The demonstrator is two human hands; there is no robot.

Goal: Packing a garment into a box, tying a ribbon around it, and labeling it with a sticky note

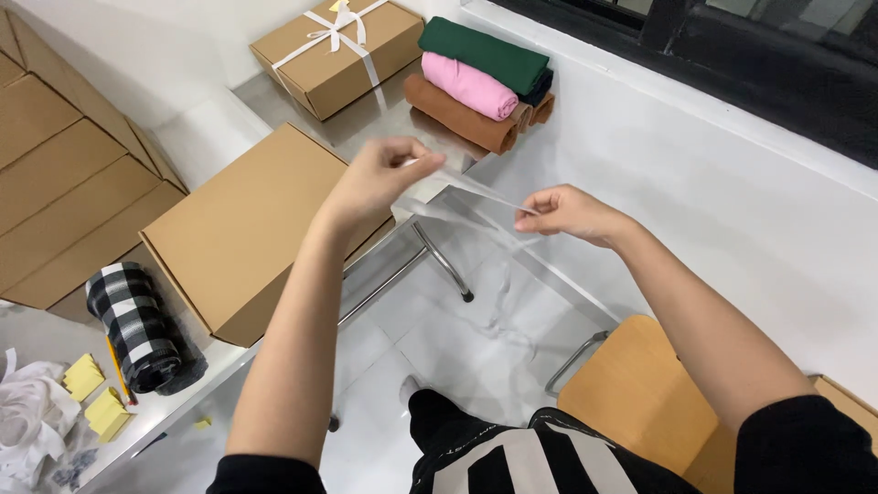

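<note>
Head view: left hand (380,178) and right hand (567,215) each pinch 1 end of a clear plastic strip (480,194), stretching it taut in mid-air above the floor; at 9 o'clock, a plain cardboard box (242,229) rests on the surface (183,402), with 3 fabric rolls (476,87) at 12 o'clock.

packing station | cardboard boxes (240,229) on steel table (366,119) | rolled cloths (476,82) | ribboned box (338,50)
</note>
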